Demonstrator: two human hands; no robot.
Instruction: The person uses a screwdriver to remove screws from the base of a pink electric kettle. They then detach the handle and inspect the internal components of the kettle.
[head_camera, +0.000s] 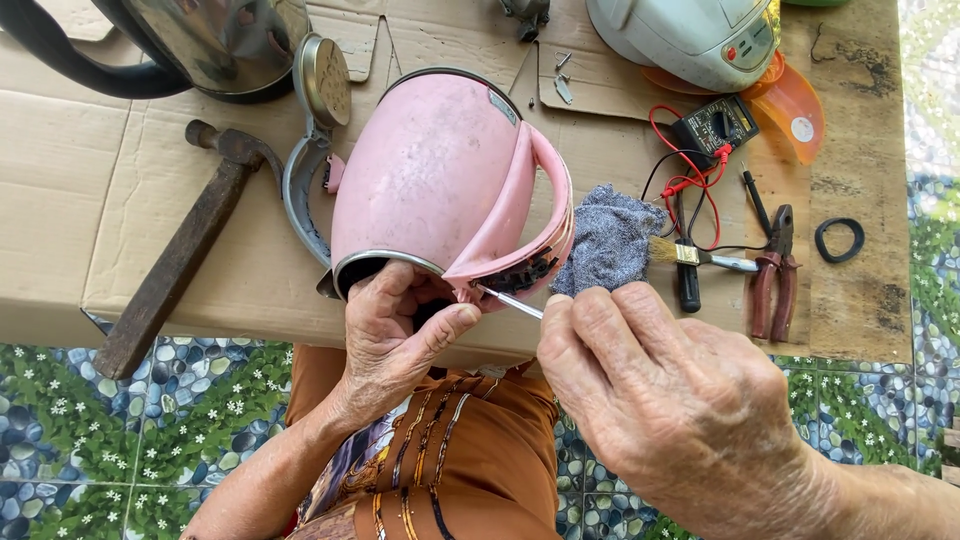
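In the head view, a pink electric kettle (440, 170) lies on its side at the centre of the frame, on flattened cardboard (90, 180) over a wooden table (860, 180). Its open base faces down-frame toward the person, and its long axis runs from upper centre to lower centre, tilted slightly left. The handle (530, 210) arcs along its right side.

The left hand (395, 340) grips the kettle's lower rim, fingers curled over the metal edge and thumb stretched right toward the handle's foot. The right hand (660, 400), lower right of the frame, pinches a thin metal tool (508, 300) between its fingertips. The tool's shaft slants up-left, its tip touching the dark slot at the bottom of the handle, just above the left thumb. The working point therefore lies up and left of the right hand, and the left hand is the nearer one.

A hammer (180, 255) lies at left, a grey cloth (610, 240), a brush (690, 255), pliers (775, 270) and a multimeter (715, 125) at right.
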